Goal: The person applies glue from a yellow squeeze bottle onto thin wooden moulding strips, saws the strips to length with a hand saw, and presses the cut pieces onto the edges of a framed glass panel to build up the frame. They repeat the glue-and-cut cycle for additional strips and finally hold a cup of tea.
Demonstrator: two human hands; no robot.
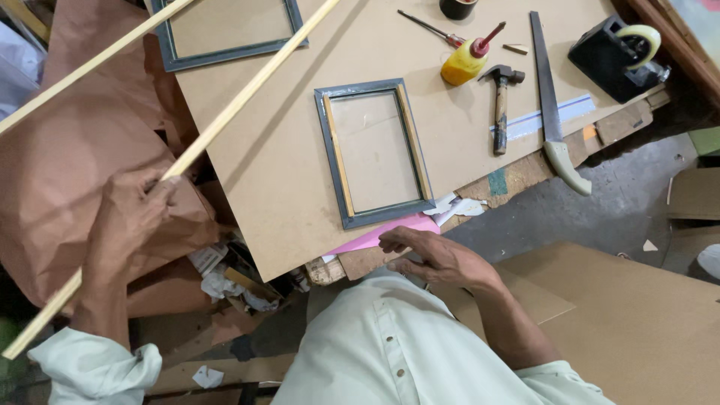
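While left hand [127,217] grips strip [225,120], frame [373,152] near edge

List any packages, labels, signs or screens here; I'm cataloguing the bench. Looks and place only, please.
No signs, screens or readable labels show.
Glue bottle: lying at the board's far side beside the hammer; yellow, red nozzle.
Tape dispenser: far right corner; black, pale roll.

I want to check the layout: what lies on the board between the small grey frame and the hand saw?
In the head view, a hammer lies between the grey frame and the hand saw, on the board.
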